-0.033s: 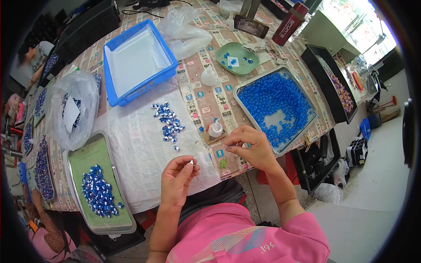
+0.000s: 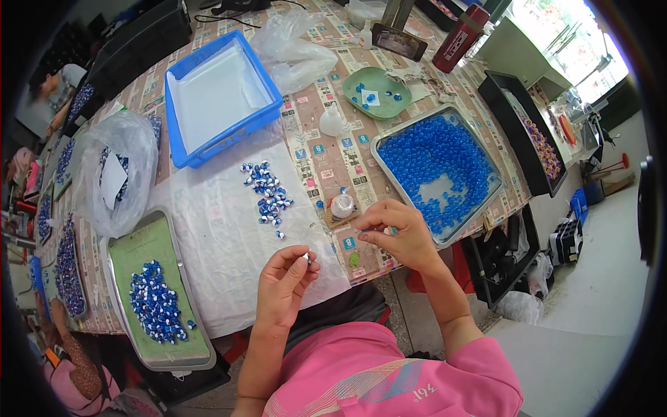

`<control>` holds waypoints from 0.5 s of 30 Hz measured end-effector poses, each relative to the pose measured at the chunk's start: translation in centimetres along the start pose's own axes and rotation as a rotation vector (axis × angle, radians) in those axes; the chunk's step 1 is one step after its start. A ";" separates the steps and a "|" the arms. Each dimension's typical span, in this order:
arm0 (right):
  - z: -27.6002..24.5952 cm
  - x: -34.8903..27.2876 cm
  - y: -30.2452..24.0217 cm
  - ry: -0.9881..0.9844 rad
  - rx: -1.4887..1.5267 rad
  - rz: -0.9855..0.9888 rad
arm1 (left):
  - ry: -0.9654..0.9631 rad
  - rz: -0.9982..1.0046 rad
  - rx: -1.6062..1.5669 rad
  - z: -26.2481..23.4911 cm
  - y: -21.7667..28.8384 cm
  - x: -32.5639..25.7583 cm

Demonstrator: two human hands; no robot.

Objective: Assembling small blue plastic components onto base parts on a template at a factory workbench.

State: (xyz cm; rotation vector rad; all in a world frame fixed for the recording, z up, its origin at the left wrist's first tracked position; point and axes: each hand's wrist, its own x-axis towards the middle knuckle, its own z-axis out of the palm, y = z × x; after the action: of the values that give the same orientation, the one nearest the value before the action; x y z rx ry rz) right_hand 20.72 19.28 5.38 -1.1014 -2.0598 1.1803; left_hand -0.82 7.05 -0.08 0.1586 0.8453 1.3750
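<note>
My left hand [image 2: 286,281] is closed in a pinch on a small white-and-dark bead [image 2: 306,258], held over the near edge of a white sheet [image 2: 208,229]. To its right, my right hand [image 2: 397,233] is closed with thumb and forefinger together; a hint of blue shows at the fingers, but what they pinch is too small to name. Just beyond the right fingertips stands a small clear jar [image 2: 342,205] with whitish contents. A loose cluster of blue-and-white beads [image 2: 267,191] lies on the sheet. Clear blue beads [image 2: 438,153] fill much of a metal tray [image 2: 377,149] at the right.
A green-lined tray [image 2: 139,243] of blue-and-white beads sits at the left, beside a plastic bag [image 2: 90,167]. Farther back are a blue bin [image 2: 177,142], a white squeeze bottle [image 2: 331,121], a green dish [image 2: 351,83], a propped phone [image 2: 399,42] and a red flask [image 2: 460,38].
My left hand has shifted very slightly to the right, and the bead in it is turned a little. My right hand stays in place.
</note>
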 end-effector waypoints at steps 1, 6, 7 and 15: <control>0.2 0.0 -0.1 0.015 0.014 0.016 | 0.003 0.002 -0.001 0.0 -0.1 0.1; 0.6 0.1 -0.9 0.002 0.024 0.050 | -0.042 -0.125 -0.141 0.2 -0.4 0.2; 0.5 0.2 -0.8 -0.008 0.000 0.033 | -0.040 -0.124 -0.141 0.2 -0.4 0.1; 1.0 0.5 -0.5 -0.037 0.078 0.030 | -0.048 -0.157 -0.193 -0.2 -0.5 -0.1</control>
State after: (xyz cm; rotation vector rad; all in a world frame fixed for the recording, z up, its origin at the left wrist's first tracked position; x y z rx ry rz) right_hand 19.49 19.09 5.37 -1.0851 -2.0132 1.2936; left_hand -0.54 6.77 -0.54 -0.0240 0.6668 1.2917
